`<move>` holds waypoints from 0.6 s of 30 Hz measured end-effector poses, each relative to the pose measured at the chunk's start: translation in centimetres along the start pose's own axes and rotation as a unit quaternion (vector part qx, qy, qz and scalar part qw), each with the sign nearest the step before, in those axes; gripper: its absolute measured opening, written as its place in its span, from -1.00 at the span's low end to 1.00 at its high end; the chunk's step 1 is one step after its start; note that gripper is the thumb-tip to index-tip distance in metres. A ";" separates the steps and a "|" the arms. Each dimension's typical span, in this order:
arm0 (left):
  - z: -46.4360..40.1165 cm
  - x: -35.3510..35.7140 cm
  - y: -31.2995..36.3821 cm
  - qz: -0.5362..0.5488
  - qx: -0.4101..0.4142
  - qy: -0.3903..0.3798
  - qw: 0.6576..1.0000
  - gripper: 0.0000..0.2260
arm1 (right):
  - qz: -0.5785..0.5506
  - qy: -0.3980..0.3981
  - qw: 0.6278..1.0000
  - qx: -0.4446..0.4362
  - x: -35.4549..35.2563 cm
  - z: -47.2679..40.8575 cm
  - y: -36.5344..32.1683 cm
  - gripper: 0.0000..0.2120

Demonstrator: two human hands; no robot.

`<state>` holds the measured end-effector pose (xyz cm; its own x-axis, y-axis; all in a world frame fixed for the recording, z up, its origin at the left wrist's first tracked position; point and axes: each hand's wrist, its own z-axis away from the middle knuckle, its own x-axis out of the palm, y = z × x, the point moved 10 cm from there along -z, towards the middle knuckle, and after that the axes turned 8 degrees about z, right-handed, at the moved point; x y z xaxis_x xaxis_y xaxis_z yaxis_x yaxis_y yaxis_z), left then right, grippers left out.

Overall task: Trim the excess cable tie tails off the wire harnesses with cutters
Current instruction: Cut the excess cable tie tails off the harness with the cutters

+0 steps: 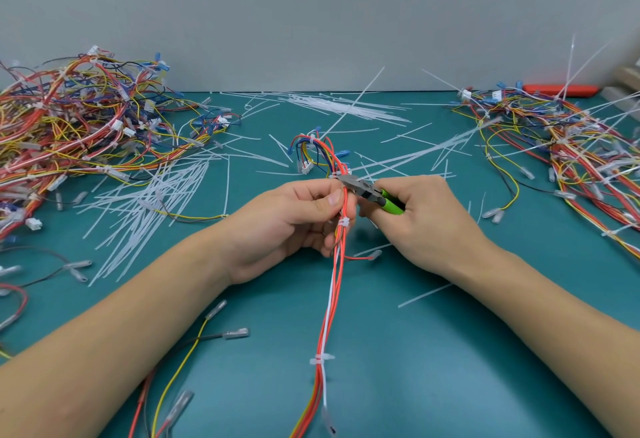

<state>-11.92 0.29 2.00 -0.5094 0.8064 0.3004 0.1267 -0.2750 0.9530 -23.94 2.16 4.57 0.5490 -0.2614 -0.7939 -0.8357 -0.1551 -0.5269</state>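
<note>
Trimming a cable tie on a hand-held harness

The wire harness (337,215) is raised above the desk (415,351), pinched in the left hand (287,226) to steady the tie (335,175). The right hand (426,215) grips the green-handled cutters (372,193), nose at that tie, probably for a flush cut.

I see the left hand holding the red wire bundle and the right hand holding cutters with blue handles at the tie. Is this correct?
Not quite: the cutters have green handles, not blue, as the head view shows. The rest holds: the left hand grips the red wire bundle and the right hand holds the cutters at the tie.
</note>
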 end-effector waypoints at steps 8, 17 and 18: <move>0.0 -0.2 0.1 0.011 -0.002 0.012 1.000 -0.79 | -0.012 0.016 1.000 0.005 -0.4 0.1 0.2 -0.66; -0.1 -1.6 0.0 0.059 0.007 0.082 0.995 -0.81 | -0.141 0.037 0.986 0.081 -2.1 0.3 2.1 -0.68; 0.0 -1.7 0.0 0.064 0.010 0.094 0.993 -0.81 | -0.169 0.027 0.981 0.086 -2.2 0.3 2.0 -0.72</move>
<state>-11.07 -1.15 1.50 -0.6375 0.6532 0.4085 0.2170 -0.3565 0.9087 -26.76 2.74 5.15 0.7891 -0.2738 -0.5499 -0.5883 -0.0792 -0.8048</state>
